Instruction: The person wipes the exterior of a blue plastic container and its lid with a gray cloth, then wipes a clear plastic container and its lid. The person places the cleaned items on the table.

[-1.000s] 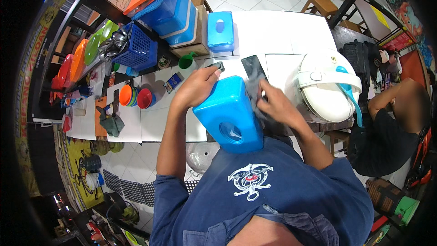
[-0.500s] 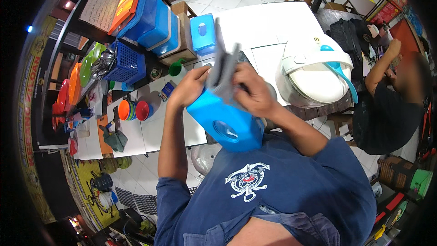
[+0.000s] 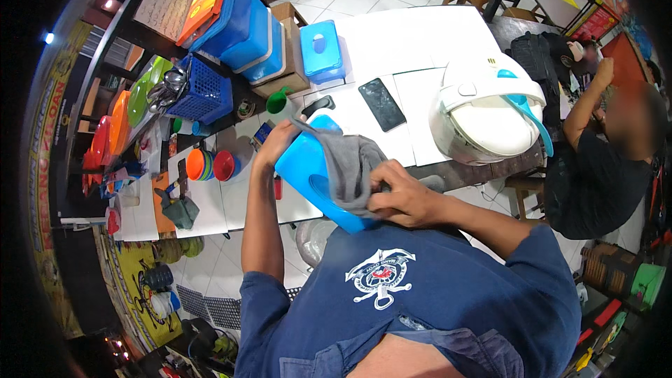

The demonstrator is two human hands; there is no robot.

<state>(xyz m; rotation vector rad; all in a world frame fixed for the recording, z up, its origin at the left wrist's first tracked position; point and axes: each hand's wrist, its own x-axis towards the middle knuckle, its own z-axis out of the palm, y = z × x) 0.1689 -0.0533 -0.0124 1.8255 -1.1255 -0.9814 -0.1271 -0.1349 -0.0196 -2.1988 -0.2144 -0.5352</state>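
Note:
A blue plastic tissue box [image 3: 299, 162] with an oval opening is tilted in front of my chest. My left hand [image 3: 275, 143] grips its far left end, fingers wrapped over the edge and partly hidden. A grey cloth [image 3: 344, 157] drapes across the box's upper side and covers part of the opening. Bunched in my right hand [image 3: 404, 194] is the near end of this cloth, pressed against the box's right side. The cloth's far corner reaches close to my left fingers.
Beyond the box lie a black phone [image 3: 382, 104] and a second blue tissue box [image 3: 320, 52] on the white table [image 3: 413, 35]. A large white lidded tub [image 3: 483, 115] stands right. Coloured cups [image 3: 224, 165] and a blue cutlery basket [image 3: 203, 94] are left. Another person [image 3: 595, 175] sits far right.
My right hand has come down and nearer with the cloth, which was raised and blurred and now lies spread over the box. The box has turned and shifted slightly left. The phone now shows.

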